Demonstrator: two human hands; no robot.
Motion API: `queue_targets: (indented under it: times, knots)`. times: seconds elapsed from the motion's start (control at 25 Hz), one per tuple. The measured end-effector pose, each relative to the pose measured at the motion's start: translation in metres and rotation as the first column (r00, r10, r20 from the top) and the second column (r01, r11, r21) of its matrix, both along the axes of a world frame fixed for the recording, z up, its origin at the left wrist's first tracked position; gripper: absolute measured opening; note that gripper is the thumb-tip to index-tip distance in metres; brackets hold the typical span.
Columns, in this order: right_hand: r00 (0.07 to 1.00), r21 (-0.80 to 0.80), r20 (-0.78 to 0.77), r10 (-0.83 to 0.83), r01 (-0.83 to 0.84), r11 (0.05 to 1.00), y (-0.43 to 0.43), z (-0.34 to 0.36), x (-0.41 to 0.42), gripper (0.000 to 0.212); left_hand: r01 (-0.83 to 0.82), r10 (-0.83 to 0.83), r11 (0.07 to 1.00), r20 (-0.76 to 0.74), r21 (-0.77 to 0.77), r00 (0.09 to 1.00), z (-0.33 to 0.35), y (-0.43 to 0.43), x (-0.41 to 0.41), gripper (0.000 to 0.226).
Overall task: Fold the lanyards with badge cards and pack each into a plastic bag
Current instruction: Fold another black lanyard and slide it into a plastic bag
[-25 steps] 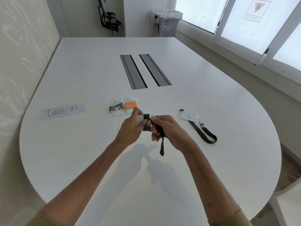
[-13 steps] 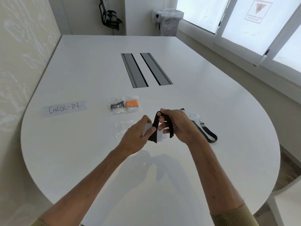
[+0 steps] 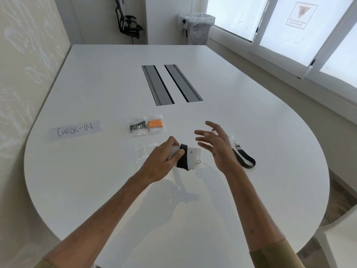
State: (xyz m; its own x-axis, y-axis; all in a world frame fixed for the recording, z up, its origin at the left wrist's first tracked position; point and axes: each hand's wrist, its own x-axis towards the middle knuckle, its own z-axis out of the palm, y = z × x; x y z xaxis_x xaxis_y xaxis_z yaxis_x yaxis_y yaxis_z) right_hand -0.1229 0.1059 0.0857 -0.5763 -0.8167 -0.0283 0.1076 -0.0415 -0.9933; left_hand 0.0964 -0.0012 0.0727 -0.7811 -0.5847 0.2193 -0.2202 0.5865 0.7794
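My left hand [image 3: 163, 161] grips a white badge card [image 3: 193, 157] with a black lanyard [image 3: 182, 159] wrapped around it, just above the white table [image 3: 96, 180]. My right hand [image 3: 216, 144] hovers to the right of it with fingers spread and holds nothing. An empty clear plastic bag [image 3: 144, 152] lies flat on the table, partly under my left hand. A second black lanyard [image 3: 244, 158] with its badge card lies unfolded behind my right hand, mostly hidden by it. Two packed bags, one with a black lanyard [image 3: 137, 127] and one with an orange lanyard [image 3: 155, 124], lie side by side farther back.
A paper label reading CHECK-IN [image 3: 75, 129] lies at the left. Two grey cable slots [image 3: 171, 84] run along the table's middle. A bin with a plastic liner [image 3: 199, 28] and an office chair [image 3: 128, 24] stand beyond the far edge. A white chair [image 3: 340, 242] is at lower right.
My right hand has let go of the lanyard and moved up and to the right, opening. The strap is now wrapped around the card, which my left hand alone holds.
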Motion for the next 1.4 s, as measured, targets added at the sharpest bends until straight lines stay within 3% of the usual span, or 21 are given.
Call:
queue_targets:
  times: [0.12,0.2,0.28,0.4,0.64,0.88,1.12,1.4]
  knots:
    - [0.937,0.003,-0.043,0.347,-0.347,0.938,0.006,-0.016,0.003,0.076,0.001,0.001,1.0,-0.051,0.03,0.999,0.008,0.0,-0.005,0.023]
    - [0.875,0.003,0.025,0.484,-0.484,0.875,0.01,-0.027,0.009,0.072,-0.019,0.023,0.999,-0.082,0.046,0.996,0.015,-0.001,-0.01,0.028]
    - [0.852,0.006,0.071,0.518,-0.52,0.854,0.011,-0.036,0.017,0.054,-0.042,0.052,0.995,-0.107,0.093,0.993,0.021,-0.002,-0.014,0.03]
    - [0.867,0.014,0.012,0.499,-0.499,0.867,0.008,-0.041,0.025,0.032,-0.082,0.099,0.987,-0.121,0.138,0.988,0.024,-0.006,-0.022,0.026]
    - [0.858,0.175,-0.103,0.503,-0.482,0.858,0.007,-0.027,0.048,0.034,-0.315,0.336,0.932,-0.107,0.178,0.936,0.02,-0.023,-0.038,0.026]
    - [0.865,0.24,-0.03,0.501,-0.48,0.844,0.005,-0.007,0.056,0.032,-0.374,0.371,0.927,-0.115,0.0,0.921,0.005,-0.025,-0.036,0.027]
    - [0.904,0.214,0.119,0.41,-0.427,0.879,-0.004,-0.002,0.053,0.038,-0.22,0.207,0.955,-0.086,-0.199,0.975,-0.007,-0.023,-0.022,0.02]
    - [0.927,0.218,0.207,0.313,-0.356,0.909,-0.006,-0.002,0.046,0.04,0.056,-0.052,0.985,0.03,-0.164,0.998,-0.018,-0.019,-0.005,0.006]
